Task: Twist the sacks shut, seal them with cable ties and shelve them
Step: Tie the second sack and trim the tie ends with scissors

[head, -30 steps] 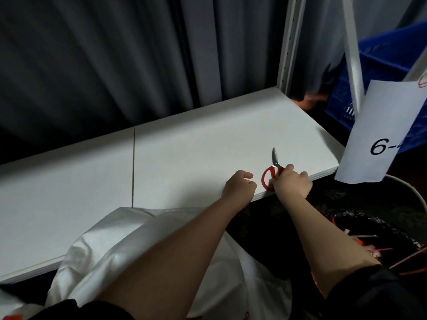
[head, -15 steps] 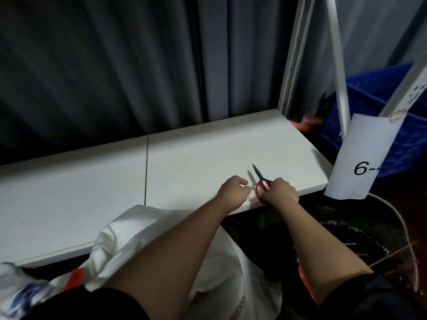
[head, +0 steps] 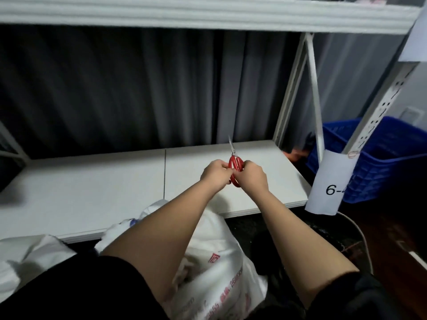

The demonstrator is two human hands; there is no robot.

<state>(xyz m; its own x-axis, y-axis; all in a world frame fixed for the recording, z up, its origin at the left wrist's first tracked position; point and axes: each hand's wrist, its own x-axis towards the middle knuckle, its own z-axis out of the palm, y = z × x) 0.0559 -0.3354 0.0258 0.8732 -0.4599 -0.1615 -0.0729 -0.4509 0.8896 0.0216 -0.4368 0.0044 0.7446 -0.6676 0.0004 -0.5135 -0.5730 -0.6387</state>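
Grey curtain backs the white shelf [head: 97,188]. Below my left hand [head: 216,173] lies the sack [head: 221,255]. Both it and my right hand [head: 251,176] grip the red scissors [head: 235,166]; I judge tie-trimming comes next, needing one-handed hold.

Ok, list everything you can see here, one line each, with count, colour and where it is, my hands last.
red-handled metal scissors: one, red handles, blades pointing up, between both hands above the shelf
white shelf board: one, white, centre
upper shelf edge: one, white, top
white printed plastic sack: one, white, red print, below the arms
blue plastic crate: one, blue, right
white paper label reading "6-": one, white, clipped to the right upright
dark grey curtain: grey, behind the shelf
left hand: grips the scissors
right hand: grips the scissors
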